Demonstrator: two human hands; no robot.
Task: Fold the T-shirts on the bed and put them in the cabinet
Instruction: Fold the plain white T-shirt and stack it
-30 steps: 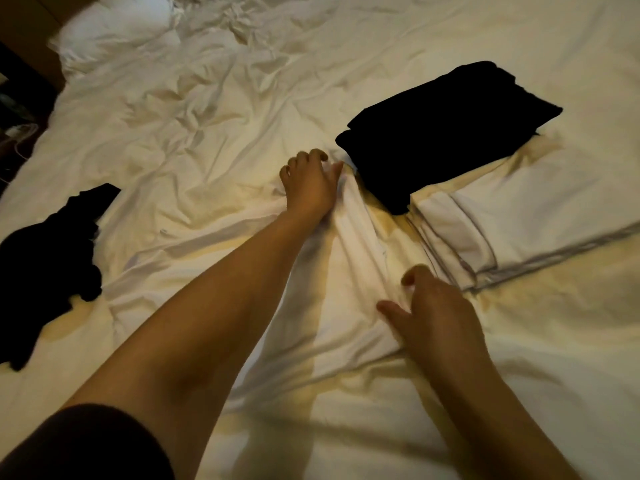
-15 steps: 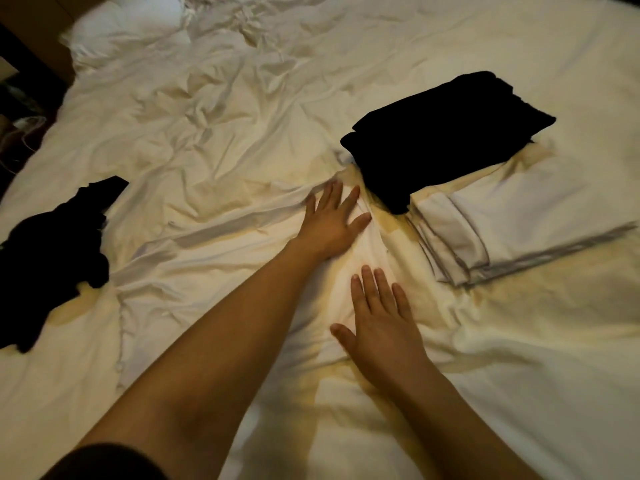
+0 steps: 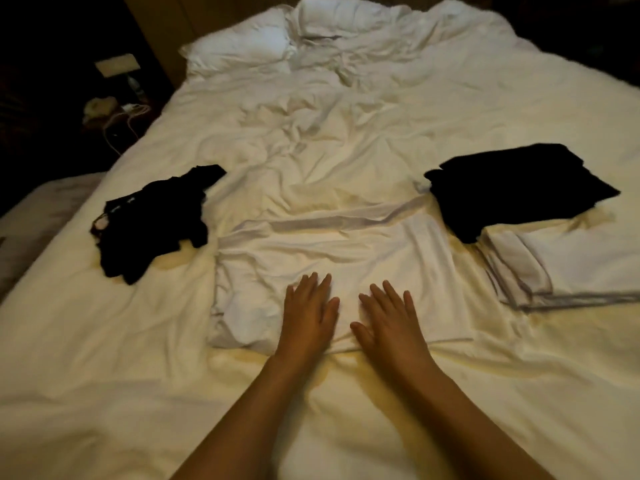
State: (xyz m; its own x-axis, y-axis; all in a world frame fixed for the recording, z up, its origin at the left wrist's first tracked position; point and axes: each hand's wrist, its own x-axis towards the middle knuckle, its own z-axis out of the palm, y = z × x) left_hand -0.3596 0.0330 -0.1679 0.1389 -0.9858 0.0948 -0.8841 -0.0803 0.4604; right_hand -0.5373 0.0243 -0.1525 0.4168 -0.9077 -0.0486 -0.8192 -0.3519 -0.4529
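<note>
A white T-shirt (image 3: 346,251) lies spread across the middle of the bed, still wrinkled at its left side. My left hand (image 3: 308,313) and my right hand (image 3: 389,320) lie flat on its near edge, side by side, fingers straight. To the right sits a folded black T-shirt (image 3: 519,188), partly over a folded white T-shirt (image 3: 568,268). A crumpled black T-shirt (image 3: 156,216) lies unfolded on the left of the bed.
The bed (image 3: 346,133) has a rumpled white duvet, with pillows (image 3: 242,46) at the head. A dark nightstand (image 3: 114,109) with cables stands beyond the bed's left side. No cabinet is in view.
My left hand let go of the shirt's far edge and drew back; my right hand opened. Both now lie flat on the shirt's near edge. The view has pulled back.
</note>
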